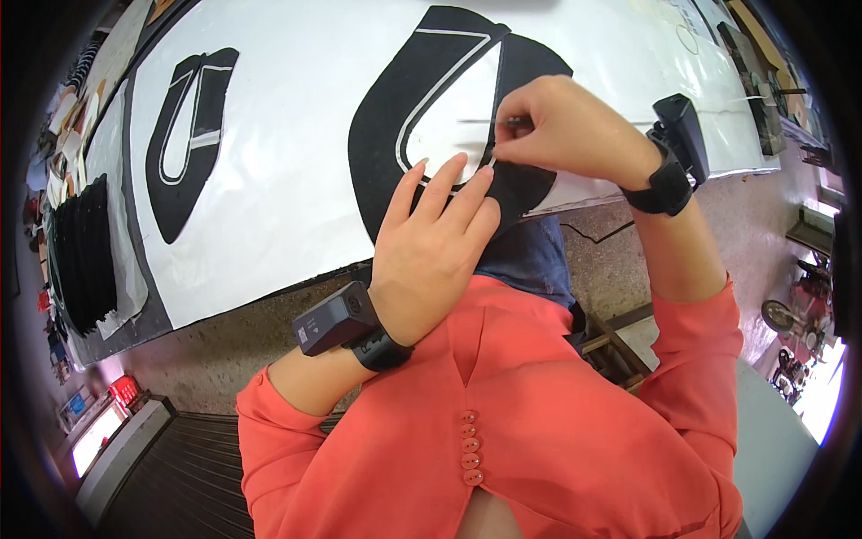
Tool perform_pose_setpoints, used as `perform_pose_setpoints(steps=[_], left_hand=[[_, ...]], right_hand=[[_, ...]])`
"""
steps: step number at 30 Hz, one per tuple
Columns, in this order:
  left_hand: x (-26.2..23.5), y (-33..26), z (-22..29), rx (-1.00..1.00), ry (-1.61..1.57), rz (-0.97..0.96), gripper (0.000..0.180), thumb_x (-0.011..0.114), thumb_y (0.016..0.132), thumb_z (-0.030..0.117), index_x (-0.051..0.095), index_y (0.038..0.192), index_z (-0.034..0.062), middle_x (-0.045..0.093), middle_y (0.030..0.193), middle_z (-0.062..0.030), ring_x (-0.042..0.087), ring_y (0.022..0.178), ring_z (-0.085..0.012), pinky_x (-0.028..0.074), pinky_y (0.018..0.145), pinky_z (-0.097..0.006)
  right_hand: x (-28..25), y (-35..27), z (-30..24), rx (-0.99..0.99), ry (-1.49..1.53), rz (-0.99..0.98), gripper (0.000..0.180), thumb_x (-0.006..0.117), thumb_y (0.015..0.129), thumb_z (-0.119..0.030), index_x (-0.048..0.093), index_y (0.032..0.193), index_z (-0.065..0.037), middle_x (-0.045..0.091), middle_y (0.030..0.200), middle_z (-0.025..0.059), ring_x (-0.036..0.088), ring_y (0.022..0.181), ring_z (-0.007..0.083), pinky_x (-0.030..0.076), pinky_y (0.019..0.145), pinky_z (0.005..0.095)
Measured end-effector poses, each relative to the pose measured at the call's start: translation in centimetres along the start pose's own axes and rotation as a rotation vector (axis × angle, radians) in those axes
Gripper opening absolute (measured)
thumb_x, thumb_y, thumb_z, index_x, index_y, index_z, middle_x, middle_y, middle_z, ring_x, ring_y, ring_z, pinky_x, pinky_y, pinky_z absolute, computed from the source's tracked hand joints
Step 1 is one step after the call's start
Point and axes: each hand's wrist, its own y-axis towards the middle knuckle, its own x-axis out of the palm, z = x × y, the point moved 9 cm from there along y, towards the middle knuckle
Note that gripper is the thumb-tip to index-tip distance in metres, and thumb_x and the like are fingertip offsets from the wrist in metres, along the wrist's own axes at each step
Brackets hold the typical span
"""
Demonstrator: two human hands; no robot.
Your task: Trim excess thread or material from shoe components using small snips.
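Observation:
A large black U-shaped flat piece (379, 135) with a white line along its inner edge lies on the white table in front of me. My left hand (429, 238) rests on its rounded lower part, fingers spread and fingertips at the white line. Above the right side of the opening, my right hand (557, 130) is closed in a pinch on a thin slender tool (476, 120), whose narrow end points left. Its kind cannot be made out, and my fingers hide part of it. A smaller, similar black piece (211, 103) with white lines lies to the left.
A stack of black pieces (83, 256) sits on clear plastic sheeting (132, 292) at the table's left end. The white table surface (287, 162) ends close to my body. A dark bar-shaped object (750, 85) stands at the right end. Both wrists carry strapped-on black devices.

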Motion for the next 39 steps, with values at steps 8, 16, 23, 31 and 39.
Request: perform_pose_setpoints(steps=[8, 16, 23, 31, 39], left_hand=[[0.1, 0.2, -0.2, -0.038, -0.059, -0.057, 0.022, 0.059, 0.085, 0.007, 0.066, 0.107, 0.0058, 0.064, 0.131, -0.0071, 0.056, 0.126, -0.0309, 0.043, 0.108, -0.048], [-0.3, -1.2, -0.1, 0.049, -0.048, -0.138, 0.026, 0.061, 0.084, 0.008, 0.065, 0.110, 0.0048, 0.063, 0.132, -0.0097, 0.054, 0.129, -0.0320, 0.042, 0.109, -0.049], [-0.1, -1.5, -0.1, 0.062, -0.070, -0.097, 0.024, 0.063, 0.083, 0.008, 0.064, 0.107, 0.0035, 0.064, 0.130, -0.0122, 0.054, 0.128, -0.0313, 0.042, 0.109, -0.047], [-0.6, -0.2, 0.1, 0.053, -0.083, -0.065, 0.026, 0.062, 0.082, 0.006, 0.065, 0.107, 0.0034, 0.066, 0.123, -0.0103, 0.060, 0.116, -0.0318, 0.047, 0.100, -0.046], [0.3, 0.2, 0.1, 0.031, -0.103, -0.047, 0.026, 0.061, 0.082, 0.007, 0.064, 0.109, 0.0041, 0.064, 0.126, -0.0094, 0.058, 0.119, -0.0314, 0.047, 0.101, -0.045]], right_hand=[[1.2, -0.4, 1.5, 0.144, 0.136, -0.002, 0.019, 0.072, 0.079, -0.017, 0.068, 0.079, 0.002, 0.058, 0.061, 0.0049, 0.051, 0.057, 0.0099, 0.043, 0.056, 0.0282], [0.9, -1.8, -0.3, 0.128, 0.164, -0.065, 0.020, 0.067, 0.075, -0.018, 0.069, 0.078, 0.002, 0.062, 0.066, 0.0155, 0.062, 0.061, 0.0276, 0.051, 0.063, 0.0345], [0.3, -0.5, -0.9, -0.034, 0.100, -0.013, 0.018, 0.072, 0.081, -0.015, 0.069, 0.083, 0.002, 0.055, 0.063, 0.0031, 0.049, 0.060, 0.0086, 0.042, 0.057, 0.0262], [0.8, -0.1, 0.7, 0.098, 0.088, -0.045, 0.017, 0.072, 0.081, -0.016, 0.068, 0.080, 0.001, 0.056, 0.064, 0.0000, 0.048, 0.061, 0.0068, 0.041, 0.057, 0.0257], [1.0, 0.0, 0.7, 0.075, 0.001, -0.009, 0.019, 0.071, 0.079, -0.017, 0.069, 0.081, 0.002, 0.060, 0.065, 0.0044, 0.053, 0.061, 0.0109, 0.045, 0.059, 0.0281]])
